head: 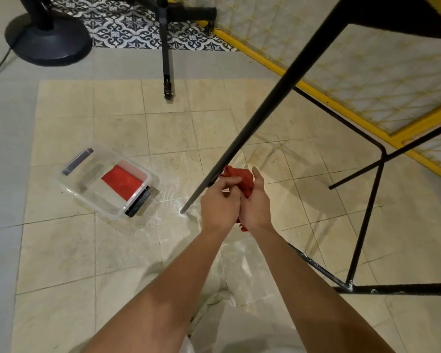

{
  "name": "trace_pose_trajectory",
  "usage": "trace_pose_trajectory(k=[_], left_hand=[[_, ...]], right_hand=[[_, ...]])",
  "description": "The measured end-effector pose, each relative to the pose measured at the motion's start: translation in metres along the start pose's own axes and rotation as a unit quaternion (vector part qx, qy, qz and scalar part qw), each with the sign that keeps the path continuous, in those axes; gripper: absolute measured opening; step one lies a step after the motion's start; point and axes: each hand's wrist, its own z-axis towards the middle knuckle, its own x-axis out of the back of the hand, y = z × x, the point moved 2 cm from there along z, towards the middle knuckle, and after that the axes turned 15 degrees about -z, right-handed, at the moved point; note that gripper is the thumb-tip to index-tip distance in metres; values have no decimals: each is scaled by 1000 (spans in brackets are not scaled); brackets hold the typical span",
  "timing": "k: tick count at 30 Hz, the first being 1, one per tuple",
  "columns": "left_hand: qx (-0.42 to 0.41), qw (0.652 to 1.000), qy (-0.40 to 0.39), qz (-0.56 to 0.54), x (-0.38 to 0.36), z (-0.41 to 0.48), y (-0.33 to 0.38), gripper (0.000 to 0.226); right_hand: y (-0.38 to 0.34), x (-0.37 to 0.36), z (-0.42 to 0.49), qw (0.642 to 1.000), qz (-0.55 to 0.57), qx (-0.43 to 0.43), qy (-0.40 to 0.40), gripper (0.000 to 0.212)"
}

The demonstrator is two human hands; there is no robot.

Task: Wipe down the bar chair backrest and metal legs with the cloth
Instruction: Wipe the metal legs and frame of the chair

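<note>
A black metal leg (270, 98) of the bar chair slants from the upper right down to the floor at centre. Near its lower end a bunched red cloth (242, 178) sits between both hands, right beside the leg. My left hand (220, 202) pinches the cloth with curled fingers close to the leg. My right hand (256, 200) holds the cloth from the right side, thumb pointing up. More black legs and crossbars (367, 212) of the chair frame stand to the right. The backrest is not in view.
A clear plastic box (105, 183) holding a folded red cloth lies on the tiled floor to the left. A black round stand base (49, 39) and a thin black tripod leg (166, 54) are at the back. A yellow-framed mesh panel (367, 72) runs along the right.
</note>
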Motion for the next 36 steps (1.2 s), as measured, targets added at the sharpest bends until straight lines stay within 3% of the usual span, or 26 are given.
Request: trace_pose_trajectory(k=[3,7,10,13,15,18,23,29,36], left_hand=[[-29,996,75,24,9,5,-1,20],[-34,989,135,47,20,14,-2,14],[-43,987,147,44,22,19,-2,12],[-40,987,148,42,24,23,-2,12],[-44,987,149,41,25,25,-2,11],[-47,987,151,41,27,28,-3,13],[-57,988,140,31,24,24,-3,17],[-60,988,134,43,28,22,-1,21],[-51,988,142,37,35,24,1,20]], right_hand=[[-7,-2,20,993,-93,18,64,55],[-19,3,54,984,-134,1,117,50],[-30,0,77,978,-166,41,117,37],[-30,-16,88,968,-238,47,58,9],[-34,-25,82,959,-280,46,27,14],[-33,-28,72,949,-308,57,41,20],[-19,-27,54,910,-366,186,-52,32],[-27,-27,61,922,-362,135,-15,27],[-15,-21,46,847,-468,241,-72,36]])
